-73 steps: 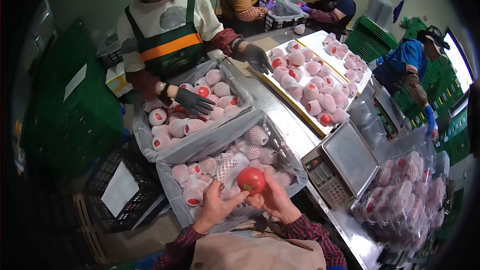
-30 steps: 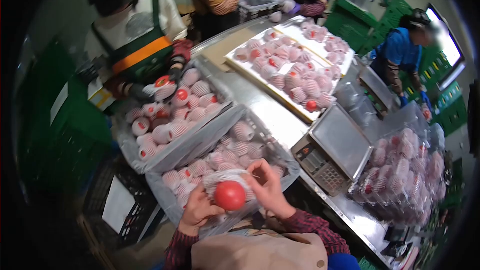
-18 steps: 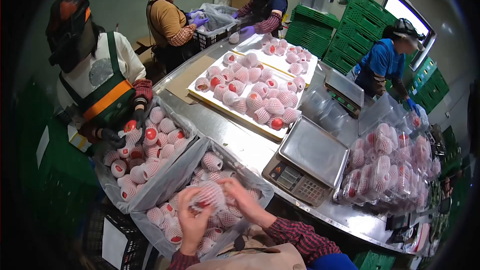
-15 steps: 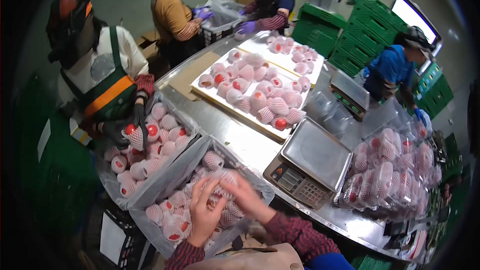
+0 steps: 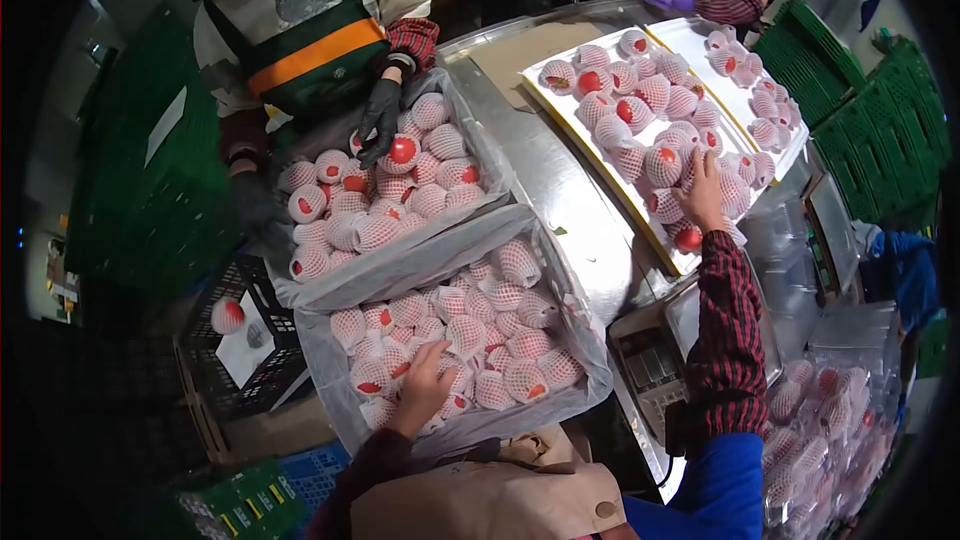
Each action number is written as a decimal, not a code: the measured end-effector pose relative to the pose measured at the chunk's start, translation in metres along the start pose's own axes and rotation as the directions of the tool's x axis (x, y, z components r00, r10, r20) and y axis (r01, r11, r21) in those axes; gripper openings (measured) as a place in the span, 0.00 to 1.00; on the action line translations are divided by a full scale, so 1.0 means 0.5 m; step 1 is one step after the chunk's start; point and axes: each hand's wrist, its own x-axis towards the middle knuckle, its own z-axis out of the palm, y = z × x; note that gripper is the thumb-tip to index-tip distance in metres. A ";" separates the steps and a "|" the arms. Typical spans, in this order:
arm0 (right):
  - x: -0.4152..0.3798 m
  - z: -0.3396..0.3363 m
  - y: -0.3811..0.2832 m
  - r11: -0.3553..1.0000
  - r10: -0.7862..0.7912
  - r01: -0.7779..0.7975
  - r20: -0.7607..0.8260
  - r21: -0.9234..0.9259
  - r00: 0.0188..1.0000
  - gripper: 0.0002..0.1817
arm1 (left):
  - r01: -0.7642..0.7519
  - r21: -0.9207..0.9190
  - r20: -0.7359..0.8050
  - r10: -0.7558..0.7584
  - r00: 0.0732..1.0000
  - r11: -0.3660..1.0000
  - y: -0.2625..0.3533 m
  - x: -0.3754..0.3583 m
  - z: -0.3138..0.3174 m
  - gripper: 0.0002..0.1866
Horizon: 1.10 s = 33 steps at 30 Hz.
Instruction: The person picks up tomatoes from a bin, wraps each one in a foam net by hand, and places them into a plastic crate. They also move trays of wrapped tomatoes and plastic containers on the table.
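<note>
the right hand (image 5: 703, 190) stretches far past the scale (image 5: 668, 360) to the white tray (image 5: 600, 155), fingers spread flat on a netted tomato (image 5: 663, 165) without gripping, while the left hand (image 5: 425, 390) rests loosely curled on wrapped fruit in the near lined crate (image 5: 330, 390)

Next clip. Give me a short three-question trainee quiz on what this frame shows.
1. True or false: the right hand reaches over the white tray of netted tomatoes.
2. Where does the left hand rest? A) on the scale B) in the near lined crate C) on a green crate
3. What colour is the co-worker's glove over the far crate?

Key: 1 true. 2 B. 3 black.
</note>
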 end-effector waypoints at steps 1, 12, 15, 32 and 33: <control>0.000 -0.014 -0.007 0.999 0.025 -0.026 0.024 0.031 0.999 0.47 | 0.005 0.000 -0.001 -0.005 1.000 1.000 -0.004 0.016 0.019 0.26; -0.379 -0.195 -0.455 0.641 -0.130 -0.045 0.166 0.767 0.978 0.20 | 0.320 -0.673 0.273 -0.178 0.945 0.667 -0.089 0.109 0.059 0.28; -0.463 -0.189 -0.557 0.389 -0.276 -0.243 0.364 0.889 0.890 0.21 | 0.467 -0.875 0.447 -0.153 0.881 0.130 -0.012 0.065 -0.065 0.21; -0.539 -0.312 -0.792 0.569 -0.381 0.276 -0.049 0.775 0.923 0.32 | 0.242 -0.957 0.271 -0.192 0.943 -0.161 0.106 -0.045 -0.150 0.26; -0.544 -0.311 -0.797 0.577 -0.376 0.278 -0.052 0.768 0.925 0.32 | 0.248 -0.955 0.275 -0.181 0.944 -0.162 0.118 -0.048 -0.148 0.26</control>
